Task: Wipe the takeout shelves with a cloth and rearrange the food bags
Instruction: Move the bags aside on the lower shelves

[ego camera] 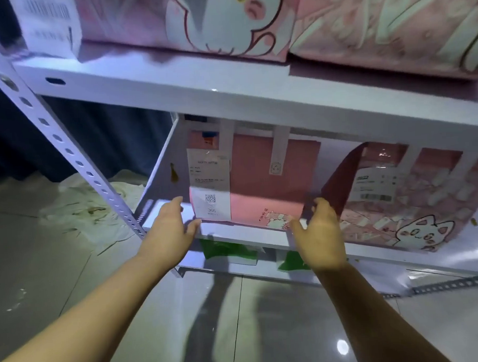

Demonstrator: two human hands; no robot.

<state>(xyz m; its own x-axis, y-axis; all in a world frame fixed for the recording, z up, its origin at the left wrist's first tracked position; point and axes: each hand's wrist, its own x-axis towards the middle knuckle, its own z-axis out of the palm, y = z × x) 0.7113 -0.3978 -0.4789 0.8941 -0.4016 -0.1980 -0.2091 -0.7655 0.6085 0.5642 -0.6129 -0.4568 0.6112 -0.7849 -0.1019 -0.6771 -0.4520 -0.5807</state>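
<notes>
A pink food bag [273, 179] with white handles and a receipt reading 366 stands on the middle shelf [245, 234] of a white metal rack. My left hand [170, 229] reaches toward its lower left corner with fingers extended, and the thumb lies close to the receipt. My right hand [319, 232] is at the bag's lower right corner, fingers slightly bent; whether it touches the bag is unclear. A second pink bag [412, 199] with a cat drawing stands just to the right. No cloth is in either hand.
The upper shelf [175, 83] carries two more pink cat-print bags [227, 21] and a white receipt. Green bags [226, 250] sit on the shelf below. A perforated upright [69, 151] frames the rack's left side. Crumpled white sheeting [92, 210] lies on the grey tiled floor.
</notes>
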